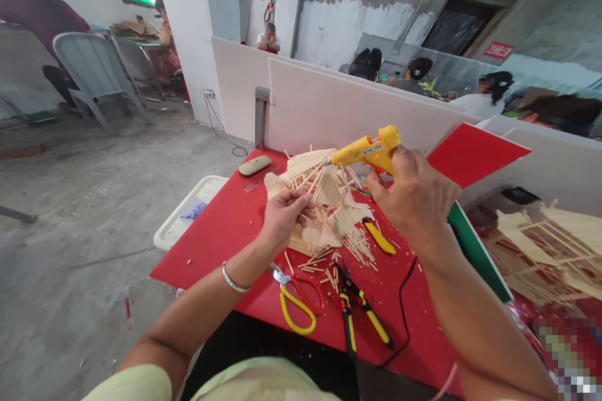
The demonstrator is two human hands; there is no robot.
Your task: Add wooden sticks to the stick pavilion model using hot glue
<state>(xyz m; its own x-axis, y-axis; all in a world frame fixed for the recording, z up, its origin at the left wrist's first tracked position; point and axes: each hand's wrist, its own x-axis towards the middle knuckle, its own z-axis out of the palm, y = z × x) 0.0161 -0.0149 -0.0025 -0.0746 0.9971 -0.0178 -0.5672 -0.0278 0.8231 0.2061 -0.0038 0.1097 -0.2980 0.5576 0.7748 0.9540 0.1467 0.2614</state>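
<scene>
My right hand (pixel 416 191) is wrapped round a yellow hot glue gun (pixel 364 149). Its nozzle points left, at the upper part of a model built of thin wooden sticks (pixel 324 185); whether the tip touches the sticks I cannot tell. In front of the model, my left hand (pixel 285 216) has thumb and fingers pressed together, and what they hold, if anything, is too small to make out. Loose sticks (pixel 360 244) lie at the model's near right side. Close by on the red tabletop (pixel 211 250) are scissors (pixel 298 304), black-and-yellow pliers (pixel 360 304) and a yellow-handled tool (pixel 380 237).
A beige oblong object (pixel 254 165) lies at the table's far left corner. A white tray (pixel 162 235) stands left of the table. White boards (pixel 352 100) rise behind it. Another stick model (pixel 550 244) is at right. A black cord (pixel 402 301) runs beside the pliers. Several people sit farther off.
</scene>
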